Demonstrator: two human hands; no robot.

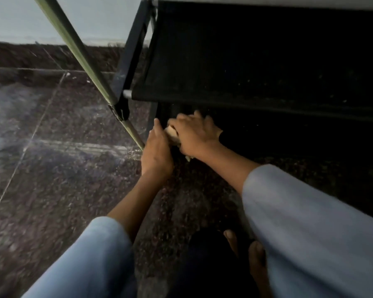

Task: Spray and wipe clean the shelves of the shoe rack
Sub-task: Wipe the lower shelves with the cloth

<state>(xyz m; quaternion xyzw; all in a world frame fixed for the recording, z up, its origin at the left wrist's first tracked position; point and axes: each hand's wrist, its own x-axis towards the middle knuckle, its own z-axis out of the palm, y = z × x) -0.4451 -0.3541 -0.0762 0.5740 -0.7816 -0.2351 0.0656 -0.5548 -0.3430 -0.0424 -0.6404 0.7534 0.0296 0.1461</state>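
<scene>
We crouch at the shoe rack, wiping its bottom shelf. Our right hand presses flat, fingers spread, on a pale cloth at the shelf's 9 o'clock corner; our left hand, just beside, grips the rack's edge. Specks still dot the shelf above. No spray bottle shows; we judge most wiping remains.
</scene>
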